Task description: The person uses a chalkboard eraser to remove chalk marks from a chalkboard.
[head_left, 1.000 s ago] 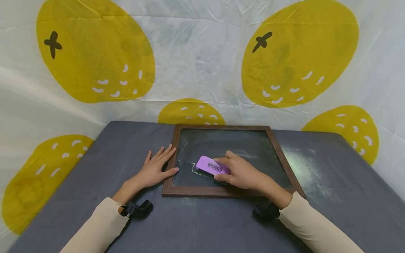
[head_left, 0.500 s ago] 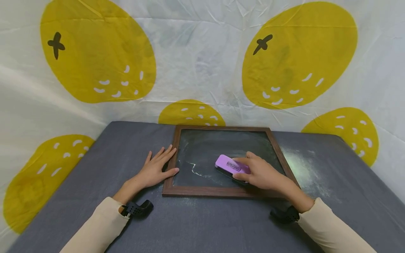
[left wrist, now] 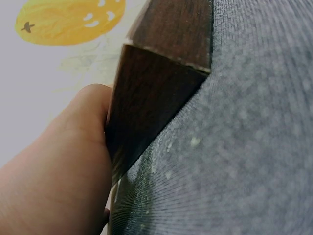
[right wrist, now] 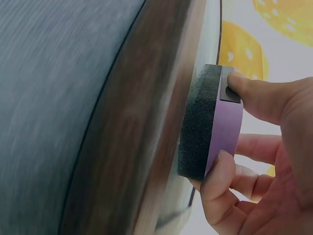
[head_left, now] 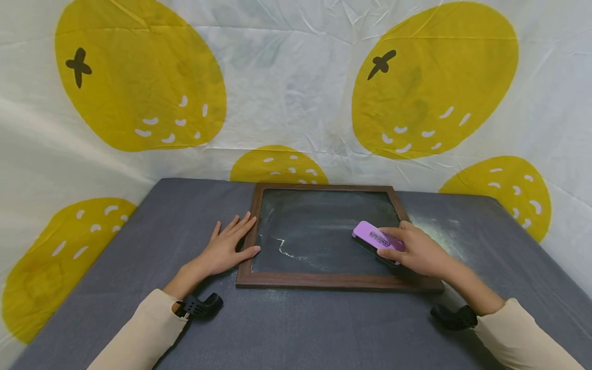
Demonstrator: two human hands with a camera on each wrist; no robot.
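A chalkboard in a brown wooden frame lies flat on the dark cloth. My right hand grips a purple eraser with a dark felt underside, over the right part of the board. In the right wrist view the thumb and fingers pinch the eraser along its sides, felt toward the board. My left hand rests spread on the frame's left side, its thumb tip over the inner edge. The left wrist view shows the thumb side of that hand against the frame's corner.
A crooked chalk line and faint smears mark the board's lower left. Pale chalk dust covers the dark tablecloth right of the frame. A white curtain with yellow fruit prints hangs behind the table.
My right hand has slid the eraser rightward across the board, from left of centre to near the right side. The chalk line is uncovered now. My left hand has stayed in place.
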